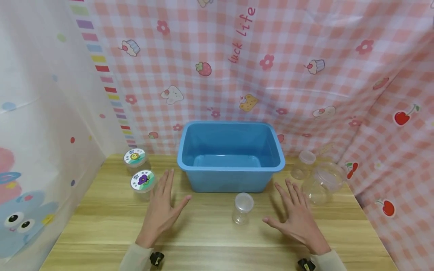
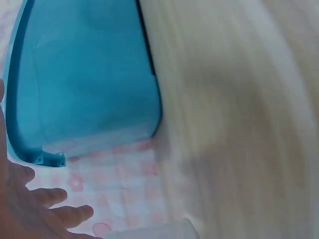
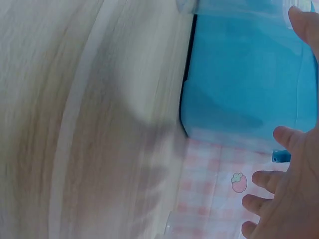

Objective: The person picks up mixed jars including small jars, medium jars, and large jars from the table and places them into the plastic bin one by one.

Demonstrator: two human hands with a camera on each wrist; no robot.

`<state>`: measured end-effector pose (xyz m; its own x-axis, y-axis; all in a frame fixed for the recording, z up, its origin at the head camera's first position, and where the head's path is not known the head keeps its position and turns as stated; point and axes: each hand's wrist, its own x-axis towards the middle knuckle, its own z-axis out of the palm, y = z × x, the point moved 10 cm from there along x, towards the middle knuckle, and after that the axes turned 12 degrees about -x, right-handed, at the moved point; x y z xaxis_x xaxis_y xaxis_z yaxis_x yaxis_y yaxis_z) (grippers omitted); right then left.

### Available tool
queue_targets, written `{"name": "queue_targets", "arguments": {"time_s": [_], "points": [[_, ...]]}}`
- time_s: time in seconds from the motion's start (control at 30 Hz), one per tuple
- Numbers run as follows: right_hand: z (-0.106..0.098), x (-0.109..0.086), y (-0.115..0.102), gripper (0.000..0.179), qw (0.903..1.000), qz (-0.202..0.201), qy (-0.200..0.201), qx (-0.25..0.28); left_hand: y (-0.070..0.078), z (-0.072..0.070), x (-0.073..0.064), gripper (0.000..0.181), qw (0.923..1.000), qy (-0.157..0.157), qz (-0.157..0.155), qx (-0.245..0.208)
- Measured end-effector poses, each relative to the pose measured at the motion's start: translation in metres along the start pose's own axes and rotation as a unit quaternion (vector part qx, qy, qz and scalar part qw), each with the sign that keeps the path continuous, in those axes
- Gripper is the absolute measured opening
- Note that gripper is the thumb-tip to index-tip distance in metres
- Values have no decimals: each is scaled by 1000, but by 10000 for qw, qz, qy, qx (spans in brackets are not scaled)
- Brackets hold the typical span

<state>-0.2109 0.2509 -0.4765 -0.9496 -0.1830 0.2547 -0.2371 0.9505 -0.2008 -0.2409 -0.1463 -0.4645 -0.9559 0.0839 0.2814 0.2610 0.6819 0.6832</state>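
Note:
My left hand [image 1: 161, 210] holds nothing, its fingers straight and the thumb spread. It is beside a lidded jar with a purple flower label [image 1: 143, 181]; a second jar with a yellow flower label [image 1: 135, 158] stands behind that one. On the other side, my right hand [image 1: 296, 218] has its fingers spread and grips nothing. Between the hands stands a small clear jar with a whitish lid [image 1: 243, 205]. A larger clear jar [image 1: 320, 184] is just past the right fingertips, with another small clear jar [image 1: 305, 163] behind it. Farther back, centered, sits a blue plastic bin [image 1: 230, 181].
All of these stand on a wood-grain table [image 1: 203, 241]. A pink checked cloth [image 1: 217, 86] hangs behind the bin and along the right side. A white patterned cloth [image 1: 44, 113] hangs at the left.

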Motion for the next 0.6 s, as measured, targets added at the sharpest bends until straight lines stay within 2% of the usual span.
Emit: {"name": "queue_targets", "arguments": {"time_s": [0.27, 0.4, 0.6], "points": [[-1, 2, -11, 108, 9992, -211, 151, 316, 18, -15, 16, 94, 9983, 392, 254, -353], [1, 5, -18, 104, 9966, -336, 146, 732, 28, -20, 23, 92, 9961, 528, 419, -564], [8, 8, -30, 102, 9883, -364, -11, 1480, 43, -26, 32, 86, 9914, 716, 845, -704]]}}
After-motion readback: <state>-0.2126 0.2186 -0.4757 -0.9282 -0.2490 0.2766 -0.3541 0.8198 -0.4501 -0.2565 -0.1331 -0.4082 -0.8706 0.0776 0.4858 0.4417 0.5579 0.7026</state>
